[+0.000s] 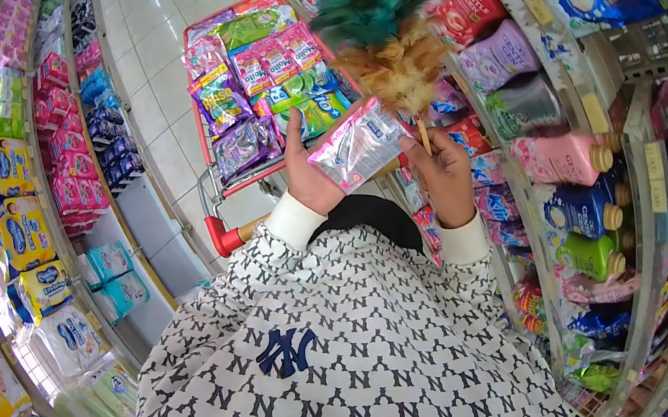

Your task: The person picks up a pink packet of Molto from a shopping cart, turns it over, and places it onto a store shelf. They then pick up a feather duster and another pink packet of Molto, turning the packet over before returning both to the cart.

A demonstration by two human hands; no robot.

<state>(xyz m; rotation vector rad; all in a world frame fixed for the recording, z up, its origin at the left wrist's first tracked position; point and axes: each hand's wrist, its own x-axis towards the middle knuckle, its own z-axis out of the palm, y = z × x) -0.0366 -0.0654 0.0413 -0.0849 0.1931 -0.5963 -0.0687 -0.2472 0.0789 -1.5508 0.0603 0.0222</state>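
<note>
My left hand (310, 176) lies under the left end of a flat, shiny pink and silver packet (359, 145), its thumb standing up beside it. At the packet's right end, my right hand (440, 170) has its fingers closed around the thin handle of a feather duster and touches the packet's edge. The duster (388, 51) points up, with dark green feathers at the top and tan ones below. Just beyond my hands is a red-edged shopping cart (205, 142) loaded with pink, green and purple packets.
Shelves of pouches and bottles (562, 159) rise close on the right. On the left, shelves hold yellow packs (25, 231), pink packs (75, 175) and teal packs (120, 295). A tiled floor (144, 55) runs between them, beyond the cart.
</note>
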